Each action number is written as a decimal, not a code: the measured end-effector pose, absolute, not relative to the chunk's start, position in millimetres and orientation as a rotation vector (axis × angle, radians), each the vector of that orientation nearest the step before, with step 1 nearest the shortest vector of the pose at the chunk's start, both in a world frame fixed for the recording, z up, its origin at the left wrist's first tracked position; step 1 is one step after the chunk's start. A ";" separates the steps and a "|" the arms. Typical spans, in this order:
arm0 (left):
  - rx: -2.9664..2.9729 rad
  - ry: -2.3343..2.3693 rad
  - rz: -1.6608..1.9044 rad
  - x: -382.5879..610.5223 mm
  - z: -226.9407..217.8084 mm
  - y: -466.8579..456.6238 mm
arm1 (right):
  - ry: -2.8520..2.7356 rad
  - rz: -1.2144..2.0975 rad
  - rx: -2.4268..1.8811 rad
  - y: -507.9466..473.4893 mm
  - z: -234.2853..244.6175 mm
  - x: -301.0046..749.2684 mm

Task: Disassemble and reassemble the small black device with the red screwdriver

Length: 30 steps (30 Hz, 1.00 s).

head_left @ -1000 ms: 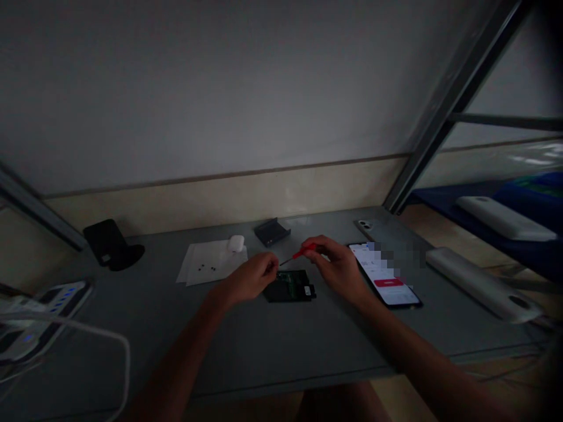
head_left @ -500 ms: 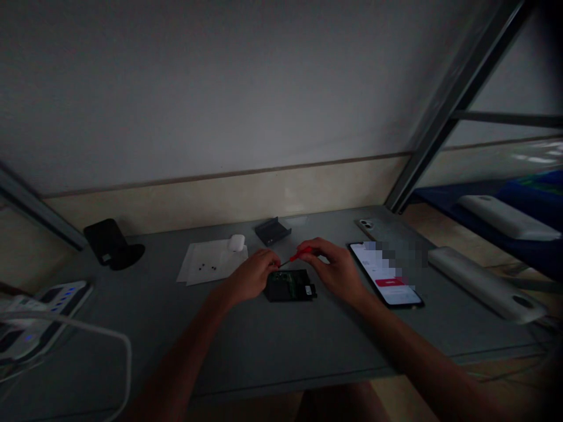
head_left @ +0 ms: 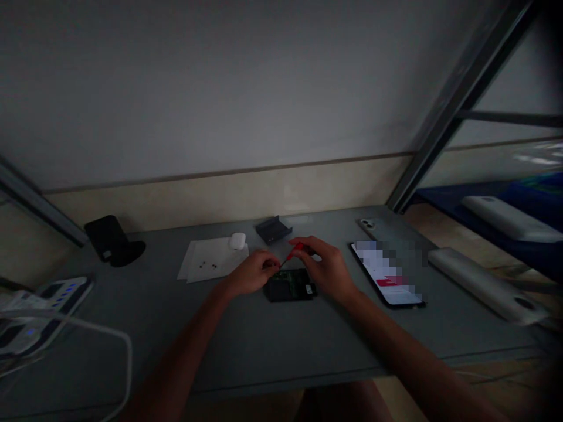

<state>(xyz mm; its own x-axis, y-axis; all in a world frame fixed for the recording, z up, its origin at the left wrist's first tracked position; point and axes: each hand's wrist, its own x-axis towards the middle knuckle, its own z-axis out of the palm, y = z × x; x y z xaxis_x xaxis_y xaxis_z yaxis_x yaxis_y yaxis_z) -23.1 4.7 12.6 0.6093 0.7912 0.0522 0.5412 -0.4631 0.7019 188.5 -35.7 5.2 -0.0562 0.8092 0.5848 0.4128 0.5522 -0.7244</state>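
My right hand (head_left: 331, 268) is closed on the red handle of a screwdriver (head_left: 295, 251), whose thin shaft slants down to the left. Close to its tip, the fingertips of my left hand (head_left: 251, 274) are pinched together; whatever they hold is too small to make out. Below both hands lies a flat dark electronic unit (head_left: 281, 290) with a green circuit board showing along its far side. My fingers cover part of its far edge. Several tiny dark screws (head_left: 214, 266) rest on white paper (head_left: 196, 272) to the left.
A white earbud case (head_left: 237, 241) sits on the paper. Behind the unit is a dark grey bracket-like cover (head_left: 272, 230). To the right lie a lit phone (head_left: 385, 275), another phone (head_left: 391, 231) and a long grey object (head_left: 484, 285). At left are a black stand (head_left: 109, 240) and a power strip (head_left: 65, 299).
The screwdriver is tilted more steeply, and my right hand has shifted slightly left. My left hand stays pinched near the tip.
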 end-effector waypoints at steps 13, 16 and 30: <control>2.197 1.006 0.421 -23.1 16.1 2.2 | -1.746 0.413 -1.051 -33.7 0.8 186.8; 2.222 0.994 0.430 -23.6 17.9 1.8 | -1.786 0.399 -1.031 -36.4 3.4 185.7; 2.002 0.950 0.696 -26.0 21.1 6.6 | -2.308 0.335 -0.933 -12.6 47.4 174.9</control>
<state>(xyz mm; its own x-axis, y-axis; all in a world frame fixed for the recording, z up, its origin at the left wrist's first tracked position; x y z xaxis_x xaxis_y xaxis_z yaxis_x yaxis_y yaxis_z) -26.0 6.6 21.1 0.5674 0.8121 0.1362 0.3744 -0.4018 0.8357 174.9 -12.6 47.4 -0.5587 0.6956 0.4517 0.5383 0.7185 -0.4405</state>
